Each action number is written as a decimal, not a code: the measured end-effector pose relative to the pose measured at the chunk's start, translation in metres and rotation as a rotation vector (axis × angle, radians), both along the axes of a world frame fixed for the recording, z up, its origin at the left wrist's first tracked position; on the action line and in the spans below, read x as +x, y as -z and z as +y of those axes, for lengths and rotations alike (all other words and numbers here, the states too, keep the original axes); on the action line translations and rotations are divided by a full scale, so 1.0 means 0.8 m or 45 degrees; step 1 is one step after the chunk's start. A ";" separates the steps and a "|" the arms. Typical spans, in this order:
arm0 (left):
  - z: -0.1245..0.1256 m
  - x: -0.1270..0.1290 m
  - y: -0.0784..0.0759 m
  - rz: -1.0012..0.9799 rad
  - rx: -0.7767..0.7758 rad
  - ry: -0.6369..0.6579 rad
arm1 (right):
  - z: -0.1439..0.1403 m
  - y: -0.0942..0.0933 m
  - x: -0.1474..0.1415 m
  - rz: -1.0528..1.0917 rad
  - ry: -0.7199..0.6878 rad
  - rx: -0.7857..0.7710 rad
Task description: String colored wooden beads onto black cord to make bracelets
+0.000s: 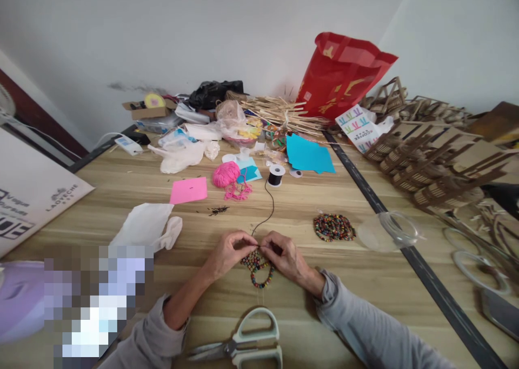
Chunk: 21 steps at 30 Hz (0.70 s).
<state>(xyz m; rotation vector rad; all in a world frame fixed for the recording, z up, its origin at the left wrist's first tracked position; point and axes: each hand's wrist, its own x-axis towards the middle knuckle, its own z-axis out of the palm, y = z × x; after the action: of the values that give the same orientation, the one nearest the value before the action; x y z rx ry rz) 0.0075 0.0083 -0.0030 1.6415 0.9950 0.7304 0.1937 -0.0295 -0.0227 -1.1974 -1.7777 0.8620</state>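
Observation:
My left hand (pixel 232 254) and my right hand (pixel 285 256) meet at the middle of the table, fingertips pinched together on a thin black cord (pixel 272 201). The cord runs back to a white spool wound with black cord (pixel 276 175). Just under my fingers lies a string of small multicoloured beads (pixel 261 282), partly hidden by my hands, with a loop hanging toward me. Scissors with pale handles (pixel 255 339) lie nearest to me, blades pointing left. To the right rests a coiled pile of bead strings (pixel 333 227).
Pink yarn (pixel 226 174), a pink card (pixel 188 190) and blue sheets (pixel 310 154) lie further back. A clear round lid (pixel 381 233) is at right, near wooden racks (pixel 425 163). A red bag (pixel 340 77) stands at the back. White plastic (pixel 141 226) lies left.

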 end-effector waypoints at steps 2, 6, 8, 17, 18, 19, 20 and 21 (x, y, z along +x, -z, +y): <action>0.000 0.000 0.002 -0.006 -0.032 -0.019 | 0.000 0.000 0.000 -0.007 -0.006 0.005; 0.001 0.000 0.001 -0.004 -0.048 -0.027 | 0.000 0.000 0.001 -0.017 0.000 0.015; 0.001 0.000 -0.001 -0.007 -0.052 -0.028 | 0.000 -0.001 0.001 -0.016 -0.004 0.009; 0.001 0.000 -0.001 -0.010 -0.028 -0.023 | 0.000 -0.002 0.000 -0.027 -0.010 0.006; 0.001 -0.001 -0.001 -0.004 -0.008 -0.022 | 0.000 -0.003 0.000 -0.028 -0.011 0.007; 0.001 -0.001 0.000 0.004 0.015 -0.020 | 0.000 -0.003 0.001 -0.029 -0.011 0.008; 0.001 -0.001 0.000 0.012 0.042 -0.017 | 0.000 -0.003 0.001 -0.031 -0.011 0.008; 0.001 -0.001 0.000 0.019 0.070 -0.015 | 0.000 -0.003 0.001 -0.031 -0.011 0.006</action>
<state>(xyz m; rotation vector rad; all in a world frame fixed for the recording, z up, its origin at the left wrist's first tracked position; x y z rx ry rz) 0.0064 0.0087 -0.0028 1.6919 1.0039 0.7600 0.1942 -0.0298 -0.0199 -1.2027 -1.8049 0.8516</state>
